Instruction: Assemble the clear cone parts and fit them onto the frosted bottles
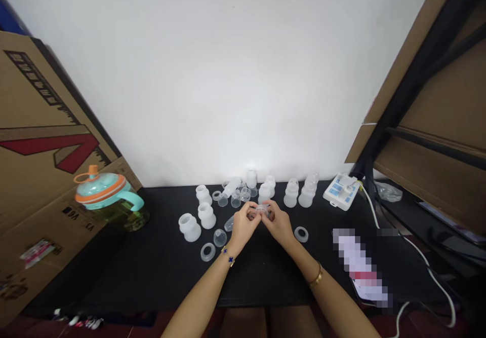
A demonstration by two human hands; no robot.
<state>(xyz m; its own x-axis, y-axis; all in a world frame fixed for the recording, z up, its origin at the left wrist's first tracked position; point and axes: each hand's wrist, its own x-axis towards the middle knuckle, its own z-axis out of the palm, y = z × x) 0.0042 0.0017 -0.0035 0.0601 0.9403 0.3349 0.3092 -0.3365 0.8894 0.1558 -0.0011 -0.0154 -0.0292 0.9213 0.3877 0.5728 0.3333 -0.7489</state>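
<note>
Clear plastic piece (261, 210) sits pinched between both hands, just above the black tabletop (159, 272), in front of the row of white bottles (291, 194). Left hand (243, 226) closed on its left side w/ fingertips, right hand (279, 224) closed on its right side; held up off the surface prob. so both sides can be worked at once. Exact shape too small to tell. Loose rings (301, 234) and (207, 252) lie flat near the hands, small clear cup (219, 237) just left of the left hand. More white bottles (189, 226) further left of hands. Teal-orange jug (108, 196) well left, by the cardboard box (41, 140). White power strip (340, 191) right of the bottles, cable runs toward near edge. Open tabletop room betw. hands and near edge; far edge crowded.
</note>
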